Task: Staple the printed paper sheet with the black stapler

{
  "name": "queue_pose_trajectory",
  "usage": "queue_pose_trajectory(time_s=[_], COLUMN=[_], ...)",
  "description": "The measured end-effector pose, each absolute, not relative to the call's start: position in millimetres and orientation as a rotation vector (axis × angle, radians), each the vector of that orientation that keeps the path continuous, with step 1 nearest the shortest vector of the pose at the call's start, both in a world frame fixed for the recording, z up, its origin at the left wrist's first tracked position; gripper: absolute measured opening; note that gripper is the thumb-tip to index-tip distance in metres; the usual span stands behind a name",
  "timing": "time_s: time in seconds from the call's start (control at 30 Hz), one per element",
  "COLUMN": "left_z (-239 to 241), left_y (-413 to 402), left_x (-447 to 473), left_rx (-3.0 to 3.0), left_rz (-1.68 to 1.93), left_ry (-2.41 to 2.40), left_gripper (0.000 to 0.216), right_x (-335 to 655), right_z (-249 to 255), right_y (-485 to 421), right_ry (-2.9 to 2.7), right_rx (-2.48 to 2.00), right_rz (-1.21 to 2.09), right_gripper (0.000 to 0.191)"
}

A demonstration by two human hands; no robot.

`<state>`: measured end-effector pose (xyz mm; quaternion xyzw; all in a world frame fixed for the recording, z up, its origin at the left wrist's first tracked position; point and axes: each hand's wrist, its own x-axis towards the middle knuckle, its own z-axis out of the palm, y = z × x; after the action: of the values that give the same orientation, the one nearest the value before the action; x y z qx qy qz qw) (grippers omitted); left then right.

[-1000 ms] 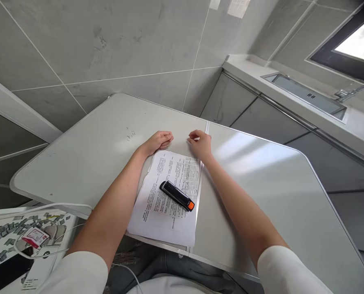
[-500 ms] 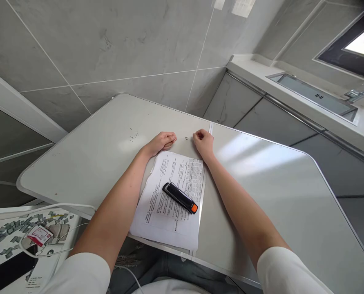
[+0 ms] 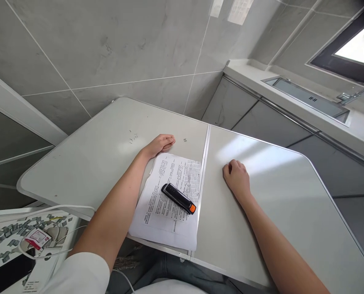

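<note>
My left hand rests on the table just beyond the top edge of some printed sheets, its fingers folded together and nothing showing in them. On those sheets lies a black stapler with an orange end, slanting towards me on the right. Two or so tiny staples sit a little to the right of my left hand. Apart from the paper, on the right half of the table, my right hand is curled closed against the surface, with nothing visible in it.
More loose staples are scattered left of my left hand on the pale folding table. At lower left, a red and white box, a white cable and a dark flat object share another surface. A sink stands right.
My right hand has moved right and towards me, away from the small staples, across the table's seam. My left hand, the stapler and the sheets stay in place; the view has shifted slightly.
</note>
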<state>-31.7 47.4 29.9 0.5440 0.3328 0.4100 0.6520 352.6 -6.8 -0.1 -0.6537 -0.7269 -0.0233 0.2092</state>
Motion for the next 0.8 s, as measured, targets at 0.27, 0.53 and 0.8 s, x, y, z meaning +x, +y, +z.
queue_pose_trajectory(time_s=[0.27,0.53,0.8], left_z=[26.0,29.0,25.4], left_y=[49.7,47.9,49.6], left_x=[-34.3,-36.7,-38.5], left_rx=[1.234,1.26,1.285], left_rz=[0.878,0.856,0.889], left_ry=[0.771,0.777,0.779], left_gripper=[0.015,0.013,0.015], right_x=[340.8,341.7,342.6], right_z=[9.8,9.2,8.9], right_y=[-9.9,-6.9,-6.5], right_ry=[-2.078,-2.042,-2.042], right_rx=[-2.078,-2.119,-2.111], right_rz=[0.047,0.076,0.119], right_gripper=[0.052,0.053,0.054])
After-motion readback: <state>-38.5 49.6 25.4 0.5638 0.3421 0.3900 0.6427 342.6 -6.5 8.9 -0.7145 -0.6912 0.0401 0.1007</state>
